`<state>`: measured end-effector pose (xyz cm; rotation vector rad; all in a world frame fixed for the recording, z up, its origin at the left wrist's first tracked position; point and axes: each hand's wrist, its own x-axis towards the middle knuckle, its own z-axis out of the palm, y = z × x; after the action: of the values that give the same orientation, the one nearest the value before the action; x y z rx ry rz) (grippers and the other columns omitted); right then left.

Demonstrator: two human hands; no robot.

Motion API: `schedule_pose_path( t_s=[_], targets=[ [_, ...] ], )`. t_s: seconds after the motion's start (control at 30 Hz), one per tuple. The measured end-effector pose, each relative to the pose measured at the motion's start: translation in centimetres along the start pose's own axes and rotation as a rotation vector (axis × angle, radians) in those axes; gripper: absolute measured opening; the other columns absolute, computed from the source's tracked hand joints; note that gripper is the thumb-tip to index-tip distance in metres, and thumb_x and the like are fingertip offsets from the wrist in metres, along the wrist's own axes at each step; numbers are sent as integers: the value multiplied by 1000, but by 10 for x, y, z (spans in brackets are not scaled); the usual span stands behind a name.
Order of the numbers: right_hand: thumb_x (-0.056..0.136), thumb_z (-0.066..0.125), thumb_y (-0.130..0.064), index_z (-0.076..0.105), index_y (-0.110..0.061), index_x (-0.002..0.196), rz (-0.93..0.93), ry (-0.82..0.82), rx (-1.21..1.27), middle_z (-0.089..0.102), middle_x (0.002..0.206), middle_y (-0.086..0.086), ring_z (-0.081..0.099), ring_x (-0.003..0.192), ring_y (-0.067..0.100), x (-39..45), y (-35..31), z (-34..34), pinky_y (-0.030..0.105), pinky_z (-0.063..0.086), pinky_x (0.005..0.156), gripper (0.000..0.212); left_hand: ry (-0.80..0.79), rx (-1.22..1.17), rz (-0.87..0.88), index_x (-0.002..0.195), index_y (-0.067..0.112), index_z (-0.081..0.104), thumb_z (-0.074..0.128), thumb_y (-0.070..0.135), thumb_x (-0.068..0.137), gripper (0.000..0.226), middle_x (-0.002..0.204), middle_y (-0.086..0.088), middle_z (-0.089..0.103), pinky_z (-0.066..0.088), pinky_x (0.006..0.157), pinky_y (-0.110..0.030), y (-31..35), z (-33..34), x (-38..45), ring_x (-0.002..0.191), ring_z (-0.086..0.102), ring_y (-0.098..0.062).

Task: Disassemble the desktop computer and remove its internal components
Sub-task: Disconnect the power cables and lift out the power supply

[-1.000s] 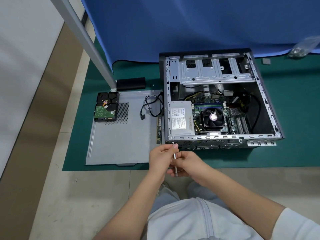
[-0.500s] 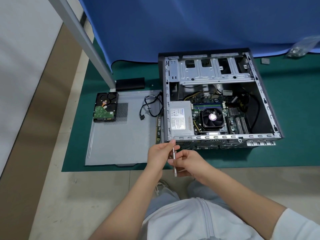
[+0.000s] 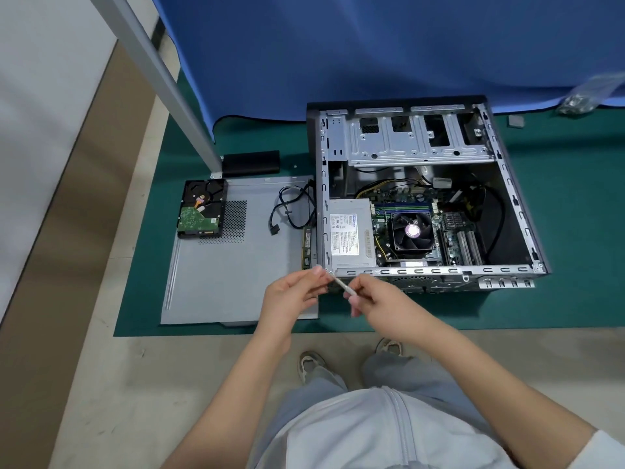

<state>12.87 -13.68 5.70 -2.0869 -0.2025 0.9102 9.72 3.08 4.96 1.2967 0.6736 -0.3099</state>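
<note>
Both hands have tilted the screwdriver point(image 3: 344, 288) from upright to slanting: right hand point(image 3: 375, 299) grips its shaft, left hand point(image 3: 294, 296) pinches the tip beside the computer case point(image 3: 527, 231) corner, probably lining up the power supply point(image 3: 348, 235) screw.

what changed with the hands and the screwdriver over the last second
The screwdriver went from near upright to slanted, its tip now at the near left corner of the computer case. Both hands rose towards that corner: the left hand pinches near the tip, the right hand holds the handle end. The hard drive, side panel and cable stayed put.
</note>
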Motion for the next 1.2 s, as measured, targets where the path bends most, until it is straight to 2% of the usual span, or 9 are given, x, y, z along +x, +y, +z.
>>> schedule_pose_path(
  t_s=[0.2,0.33,0.43,0.6,0.73,0.93,1.03,1.13,1.2],
  targets=[
    [90,63,-22,63,-27,94,-136,124,411,43,46,-14,34,38,1,6,-39,-21,13,31,40,7,-147,67,75,105,15,71,61,26,89,22,100,-2,74,51,89,-25,33,0,-1,98,68,-15],
    [87,67,-23,69,-29,99,-236,152,398,57,53,-17,49,50,-3,12,-53,-27,9,41,54,13,-223,0,43,103,12,70,56,19,92,19,102,-7,73,52,92,-30,46,6,3,100,68,-17],
    [82,72,-26,74,-34,88,-244,156,414,65,68,1,55,67,9,17,-53,-33,26,47,70,10,-319,-56,-19,97,13,75,61,28,82,25,100,-5,73,53,90,-32,52,2,5,98,68,-17],
    [75,78,-27,75,-28,78,-214,131,381,55,66,25,44,60,29,23,-51,-43,31,41,70,5,-466,-143,-197,101,16,76,66,30,77,29,94,-2,72,55,83,-37,55,-2,10,75,64,-13],
    [74,78,-31,74,-31,74,-228,156,269,31,44,-12,29,46,7,31,-50,-47,19,30,51,4,-374,-176,-251,111,12,71,79,34,63,54,92,-2,70,53,64,-25,62,-2,17,58,51,-7],
    [80,72,-36,71,-49,81,-328,149,111,55,54,-5,39,57,6,44,-53,-52,26,36,57,13,-222,-93,-209,82,14,79,80,23,56,28,88,-7,70,54,62,-23,75,-7,30,53,51,-4],
    [82,70,-38,71,-48,85,-366,110,72,51,53,-14,37,51,2,55,-55,-57,22,35,55,11,-239,-129,-223,82,13,79,79,17,58,24,85,-7,72,55,63,-23,80,-10,38,55,58,-4],
    [87,60,-44,57,-45,109,-398,112,14,56,62,-22,45,50,0,73,-58,-66,12,37,51,22,-196,-225,-186,84,9,78,76,13,63,21,86,-8,73,56,65,-23,84,-13,55,64,66,-8],
    [94,50,-42,44,-39,118,-355,149,13,63,76,-19,56,60,1,95,-59,-80,20,48,57,26,-91,-251,-128,87,7,76,74,14,65,23,90,-10,73,57,66,-23,90,-18,76,70,68,-10]
  ],
)
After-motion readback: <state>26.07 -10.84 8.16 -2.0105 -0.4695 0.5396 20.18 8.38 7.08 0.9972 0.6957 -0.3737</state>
